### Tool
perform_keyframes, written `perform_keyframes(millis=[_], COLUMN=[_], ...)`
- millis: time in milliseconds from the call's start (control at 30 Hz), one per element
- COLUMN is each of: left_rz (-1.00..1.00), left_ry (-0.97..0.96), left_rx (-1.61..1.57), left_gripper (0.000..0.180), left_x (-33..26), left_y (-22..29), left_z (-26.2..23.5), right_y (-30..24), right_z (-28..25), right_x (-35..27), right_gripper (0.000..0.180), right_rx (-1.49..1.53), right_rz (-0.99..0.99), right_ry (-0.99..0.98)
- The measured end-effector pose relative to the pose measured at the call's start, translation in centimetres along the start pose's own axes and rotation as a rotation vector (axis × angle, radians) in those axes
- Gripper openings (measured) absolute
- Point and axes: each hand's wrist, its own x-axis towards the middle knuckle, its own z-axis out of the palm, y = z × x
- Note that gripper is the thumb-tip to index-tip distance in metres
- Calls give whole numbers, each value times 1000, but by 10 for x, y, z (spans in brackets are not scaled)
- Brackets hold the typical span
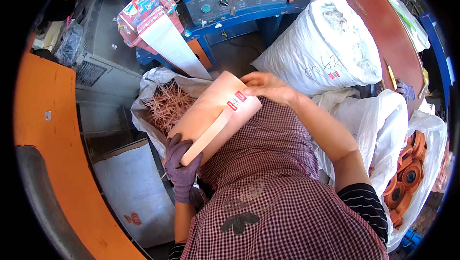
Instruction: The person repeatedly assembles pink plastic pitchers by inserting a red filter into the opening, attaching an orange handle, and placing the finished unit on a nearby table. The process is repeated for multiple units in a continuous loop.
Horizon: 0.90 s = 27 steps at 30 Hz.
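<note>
The head view shows the gloved left hand (183, 176) clamped on the lower end of a peach cylinder (203, 109), with its fingers curled beside the end of a flat peach strip (208, 135) that runs along the side. The bare right hand (270, 87) touches the upper end, next to a red-and-white label (237, 99); part of it is hidden, so I cannot tell whether it pinches the wall or only presses there. The cylinder lies tilted across the front of the person's checked apron (278, 178), its upper end toward the right.

Just behind it, to the left, a pale sack (148, 81) holds a tangle of thin peach strips (167, 106). Above that, a white label band (170, 44) hangs from a pink bundle (127, 27). Farther back stands a blue control panel (235, 1) with round buttons. A full white sack (302, 49) leans to the right, near a red-brown table (369, 8) bearing a yellow-handled tool (391, 74). Nearer, a plastic bag (436, 130) holds orange-brown rings (411, 176). An orange panel (48, 106) borders the far left.
</note>
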Motion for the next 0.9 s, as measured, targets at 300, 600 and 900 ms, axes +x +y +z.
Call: perform_keyframes(millis=[300, 600, 900], left_rz=[-17, -65, -89], left_ry=[53, -19, 124], left_rx=[-32, -123, -384], left_gripper=[34, 34, 57], left_x=[-4, 3, 13], left_y=[-1, -11, -15], left_z=[-1, -12, -31], right_y=[14, 13, -4], right_z=[35, 35, 53], right_x=[-7, -20, -45], right_gripper=[30, 35, 35], right_rx=[130, 116, 280], right_rz=[72, -34, -58], right_ry=[-25, -137, 169])
